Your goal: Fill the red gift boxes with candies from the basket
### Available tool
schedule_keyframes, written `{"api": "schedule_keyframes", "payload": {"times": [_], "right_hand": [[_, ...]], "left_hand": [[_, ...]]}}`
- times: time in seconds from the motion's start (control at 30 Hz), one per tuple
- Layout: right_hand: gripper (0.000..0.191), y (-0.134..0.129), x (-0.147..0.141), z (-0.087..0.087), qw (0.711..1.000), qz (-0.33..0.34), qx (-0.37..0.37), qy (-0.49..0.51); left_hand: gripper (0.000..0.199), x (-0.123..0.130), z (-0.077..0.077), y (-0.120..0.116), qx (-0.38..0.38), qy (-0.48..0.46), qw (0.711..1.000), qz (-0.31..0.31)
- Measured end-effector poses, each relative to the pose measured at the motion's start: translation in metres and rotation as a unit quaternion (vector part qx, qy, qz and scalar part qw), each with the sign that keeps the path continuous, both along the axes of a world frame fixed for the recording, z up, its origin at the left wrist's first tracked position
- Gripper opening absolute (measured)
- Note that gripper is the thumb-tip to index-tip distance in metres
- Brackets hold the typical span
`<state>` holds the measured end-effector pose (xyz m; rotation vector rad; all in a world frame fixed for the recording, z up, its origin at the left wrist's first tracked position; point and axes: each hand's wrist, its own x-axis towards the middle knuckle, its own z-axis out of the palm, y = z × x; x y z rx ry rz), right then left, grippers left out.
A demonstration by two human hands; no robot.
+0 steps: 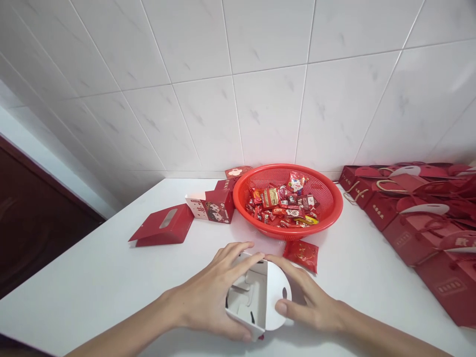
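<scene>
My left hand [208, 297], toward seven o'clock, and my right hand [312, 300], toward five, are both bare, with slim, tapering fingers [251, 263]. My right thumb [292, 310] ends in a short, rounded nail. My forearms [145, 320], entering from eight and four o'clock, are uncovered, smooth and slender.

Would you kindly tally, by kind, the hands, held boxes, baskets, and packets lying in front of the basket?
Hands (left hand, right hand): 2
Held box: 1
Red basket: 1
Red packet: 1
Total: 5
</scene>
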<state>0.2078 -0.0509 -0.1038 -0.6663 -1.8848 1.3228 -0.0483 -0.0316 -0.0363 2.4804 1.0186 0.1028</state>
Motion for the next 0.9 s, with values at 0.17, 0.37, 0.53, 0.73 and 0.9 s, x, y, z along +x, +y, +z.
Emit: {"api": "schedule_keyframes", "payload": {"times": [0.17,0.37,0.53,0.73,0.9], "right_hand": [[0.067,0.008,0.006,0.012,0.994,-0.062,0.077,-0.047],[0.037,0.014,0.013,0.031,0.959,-0.192,0.177,-0.107],[0.020,0.014,0.021,0.044,0.946,-0.237,0.201,-0.096],[0.018,0.022,0.036,0.070,0.915,-0.278,0.283,-0.068],[0.017,0.063,0.058,0.089,0.905,-0.315,0.236,-0.159]], "left_hand": [[0.121,0.011,-0.003,0.004,0.037,-0.024,0.999,0.012],[0.107,0.018,0.003,0.013,0.113,-0.021,0.993,-0.020],[0.090,0.013,0.010,0.015,0.146,-0.090,0.984,-0.046],[0.041,0.002,0.019,0.020,0.135,-0.234,0.961,0.056],[0.031,0.003,0.025,0.026,0.102,-0.293,0.942,0.125]]}}
